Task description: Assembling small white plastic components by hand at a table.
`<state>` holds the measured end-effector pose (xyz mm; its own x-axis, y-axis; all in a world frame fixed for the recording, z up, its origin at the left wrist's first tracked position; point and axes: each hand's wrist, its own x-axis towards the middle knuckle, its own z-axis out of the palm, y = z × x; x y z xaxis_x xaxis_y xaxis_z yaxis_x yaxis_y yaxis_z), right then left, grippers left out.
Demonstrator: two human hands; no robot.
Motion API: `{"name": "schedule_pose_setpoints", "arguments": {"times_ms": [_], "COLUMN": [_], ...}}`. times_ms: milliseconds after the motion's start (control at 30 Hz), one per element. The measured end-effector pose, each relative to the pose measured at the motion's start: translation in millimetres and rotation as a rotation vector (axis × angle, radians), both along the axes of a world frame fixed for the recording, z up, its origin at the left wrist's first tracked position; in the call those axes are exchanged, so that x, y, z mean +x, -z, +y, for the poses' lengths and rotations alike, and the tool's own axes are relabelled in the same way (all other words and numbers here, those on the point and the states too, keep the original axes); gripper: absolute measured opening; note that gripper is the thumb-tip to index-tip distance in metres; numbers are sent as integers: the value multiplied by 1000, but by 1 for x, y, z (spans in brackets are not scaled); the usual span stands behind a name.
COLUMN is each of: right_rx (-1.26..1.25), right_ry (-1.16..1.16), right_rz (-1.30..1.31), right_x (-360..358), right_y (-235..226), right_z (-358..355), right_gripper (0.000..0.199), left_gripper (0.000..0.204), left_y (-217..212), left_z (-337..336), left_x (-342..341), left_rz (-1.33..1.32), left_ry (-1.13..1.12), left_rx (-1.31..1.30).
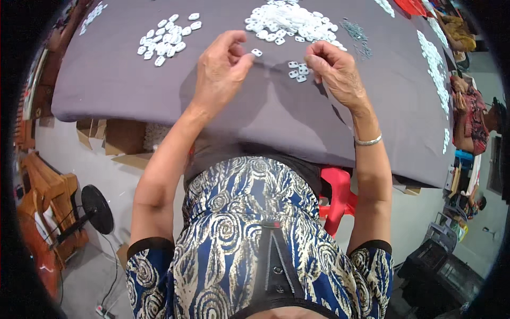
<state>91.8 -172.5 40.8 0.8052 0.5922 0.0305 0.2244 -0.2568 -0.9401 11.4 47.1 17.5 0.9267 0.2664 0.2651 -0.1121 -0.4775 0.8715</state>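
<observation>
At the table's near middle, my left hand (220, 66) has its fingers curled, with a small white rounded piece (257, 52) with dark holes at the tip of the thumb. My right hand (337, 69) is closed in a pinch; whatever sits between its thumb and forefinger is too small to make out. Just beside those fingertips lies a little group of white two-holed pieces (294, 74). Beyond both hands a big heap of similar white pieces (287, 21) spreads out. Small dark metal parts, which look like screws (355, 31), are scattered to its right.
A looser pile of white pieces (169, 38) lies to the left on the grey-covered table (133, 90). More pieces (435, 69) line the right side, where another person (470, 109) sits. Below are a cardboard box (125, 137), a black fan (97, 209) and a red chair (336, 199).
</observation>
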Motion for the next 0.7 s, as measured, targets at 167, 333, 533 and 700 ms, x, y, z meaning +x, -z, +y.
{"name": "schedule_pose_setpoints", "arguments": {"times_ms": [167,333,533,700], "right_rx": [59,72,110,148], "right_ry": [-71,-64,-123,-95], "right_rz": [-35,-114,-48,21], "right_x": [-13,-18,-14,-14], "right_y": [-3,-1,3,6], "right_z": [24,36,35,37], "right_gripper": [10,8,12,16], "left_gripper": [31,25,24,24], "left_y": [-5,0,-3,1], "left_z": [-25,-27,-22,-23], "left_x": [-5,-5,-6,-5], "left_rz": [10,-68,-73,15], "left_ry": [194,199,239,263], "left_rx": [-269,-425,-351,-384]}}
